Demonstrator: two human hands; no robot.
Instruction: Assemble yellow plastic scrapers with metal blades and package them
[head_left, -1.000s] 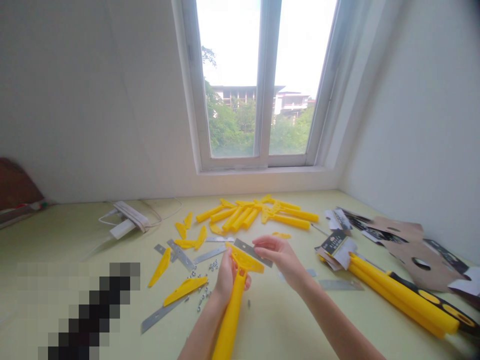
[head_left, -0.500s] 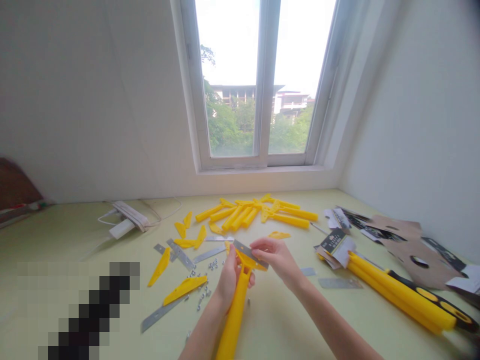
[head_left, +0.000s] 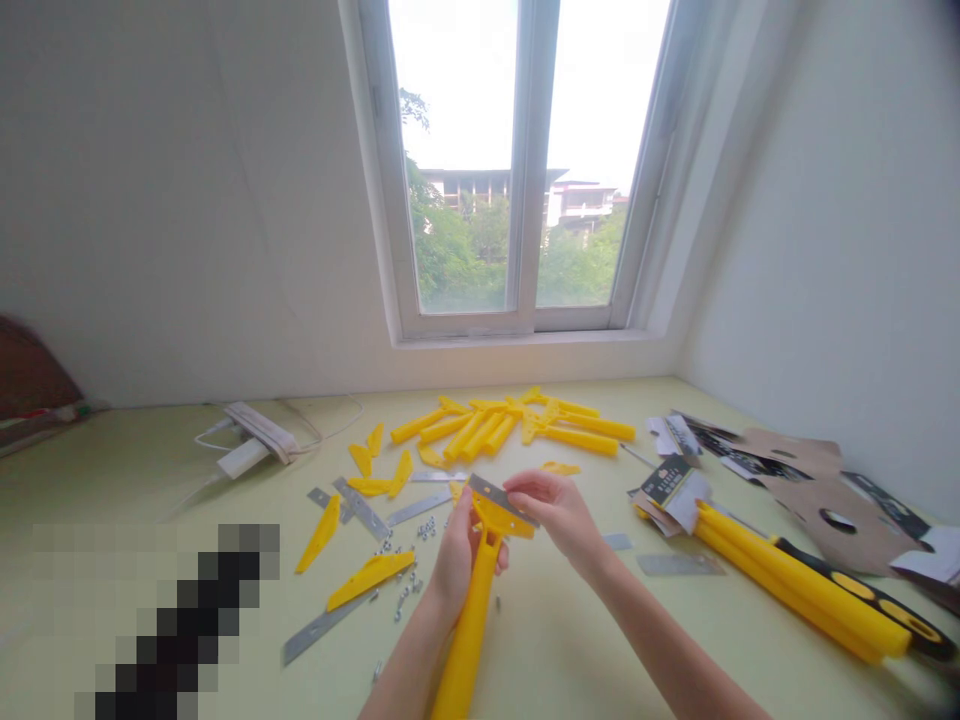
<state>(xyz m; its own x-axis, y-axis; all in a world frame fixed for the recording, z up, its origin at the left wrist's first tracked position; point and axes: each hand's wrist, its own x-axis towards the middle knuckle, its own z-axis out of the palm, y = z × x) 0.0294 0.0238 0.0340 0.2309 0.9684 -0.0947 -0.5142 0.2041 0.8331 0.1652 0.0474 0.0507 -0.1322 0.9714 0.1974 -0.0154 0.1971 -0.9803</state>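
My left hand (head_left: 453,562) is wrapped round the head of a yellow scraper (head_left: 472,630), whose long handle slants down toward me. A flat grey metal blade (head_left: 489,491) with holes lies across the scraper's head, its left end by my left thumb. With fingers pinched, my right hand (head_left: 553,508) grips the blade's right end. Left of the hands, small screws (head_left: 405,598) are scattered on the table. Two long yellow blade covers (head_left: 370,580) and several loose blades (head_left: 364,508) lie beside them.
Yellow scraper handles (head_left: 480,430) are piled below the window. At right lie yellow-handled scrapers (head_left: 802,590), a black-and-yellow handled tool (head_left: 870,595), a loose blade (head_left: 679,565) and torn cardboard packaging (head_left: 810,490). A white power strip (head_left: 259,432) with cables sits at left.
The blade has shifted slightly down against the scraper's head, showing more of its holes. My right fingers have moved a touch right with it. My left hand stays put.
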